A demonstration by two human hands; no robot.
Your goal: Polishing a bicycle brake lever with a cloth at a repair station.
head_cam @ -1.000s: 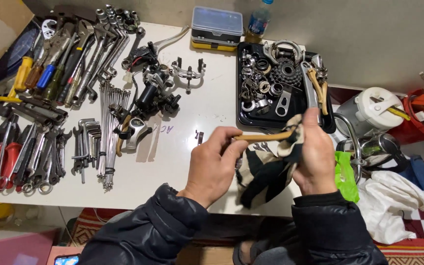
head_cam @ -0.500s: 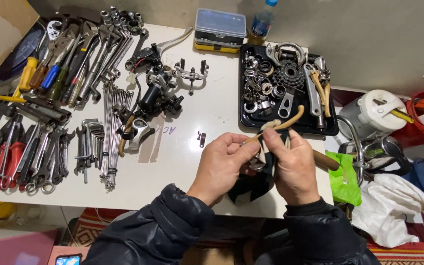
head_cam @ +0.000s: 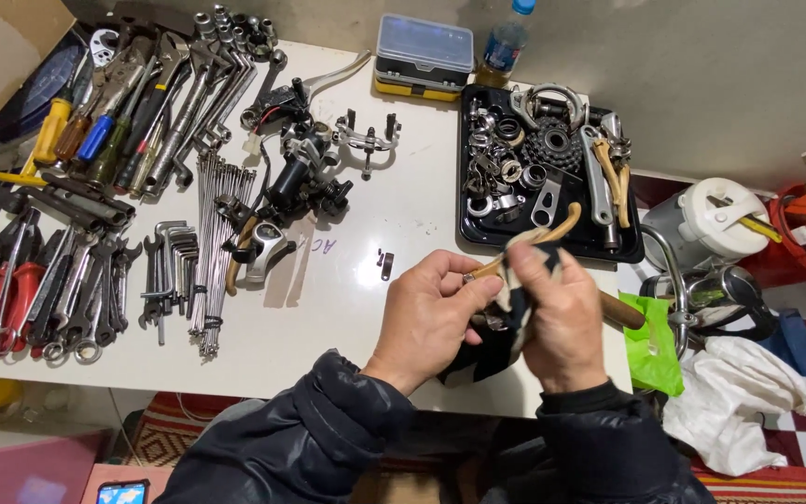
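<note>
My left hand (head_cam: 429, 315) grips the lower end of a tool with curved tan handles (head_cam: 552, 231) that sticks up toward the black tray. My right hand (head_cam: 562, 317) presses a dark rag (head_cam: 492, 350) with a pale edge around the same tool. Both hands are close together over the white table's (head_cam: 366, 233) front edge. The part of the tool inside the rag is hidden.
A black tray (head_cam: 622, 250) of metal bicycle parts lies just beyond my hands. Wrenches, pliers, hex keys (head_cam: 168, 266) and spokes (head_cam: 215, 233) cover the table's left half. A small dark part (head_cam: 384, 264) lies mid-table. A white cloth (head_cam: 748, 383) and green bag (head_cam: 655, 341) sit at the right.
My hands moved closer together and slightly left. The right hand slid the rag along the tan-handled tool, which now points up to the right.
</note>
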